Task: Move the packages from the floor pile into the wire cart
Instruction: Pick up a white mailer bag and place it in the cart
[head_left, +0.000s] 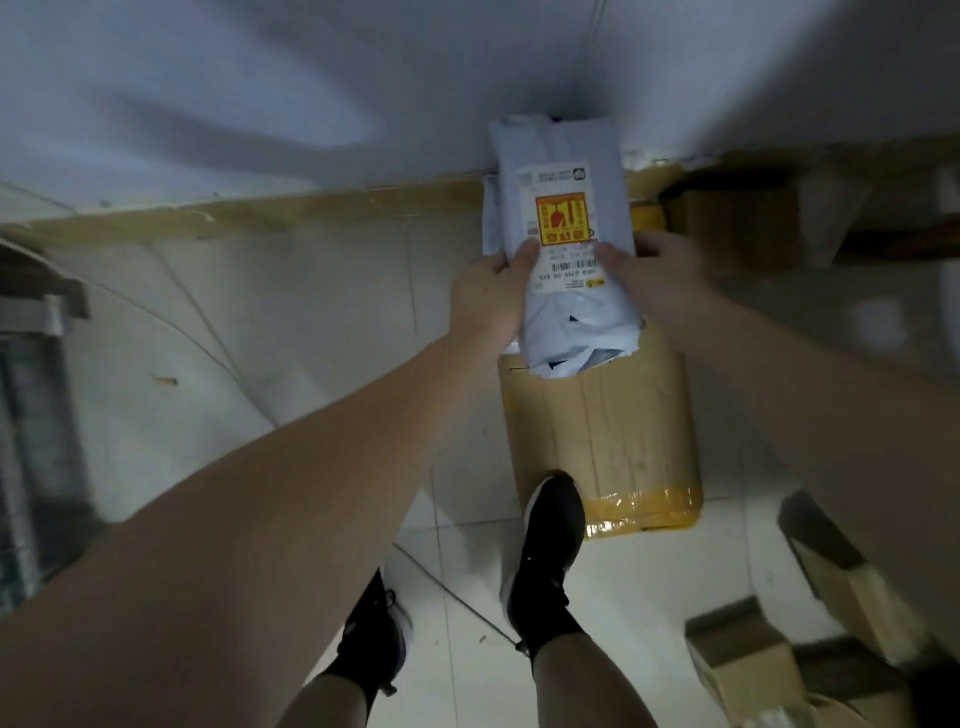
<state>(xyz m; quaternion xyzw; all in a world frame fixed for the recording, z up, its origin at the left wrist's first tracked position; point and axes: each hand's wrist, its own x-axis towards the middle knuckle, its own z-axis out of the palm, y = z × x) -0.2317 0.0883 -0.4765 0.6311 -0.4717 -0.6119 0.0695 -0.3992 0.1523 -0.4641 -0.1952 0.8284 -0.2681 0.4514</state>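
At far left, a blurred dark frame (31, 415) is standing at the picture's edge; cannot tell if it is the wire cart. Moving right, the left hand (493, 296) is gripping the grey mailer (566, 208) by its left edge, thumb lying on the label (561, 228). The right hand (654, 275) is clamping the opposite edge, so both hands are closed on the one bag, held above a taped box (608, 431) on the tile floor. A shoe (550, 545) is touching that box. More boxes (753, 660) are lying at lower right.

Risk, as I judge it: the slack lower end is sagging, and the slick film could be slipping from an edge-only grip during the turn; feet could be catching the boxes.
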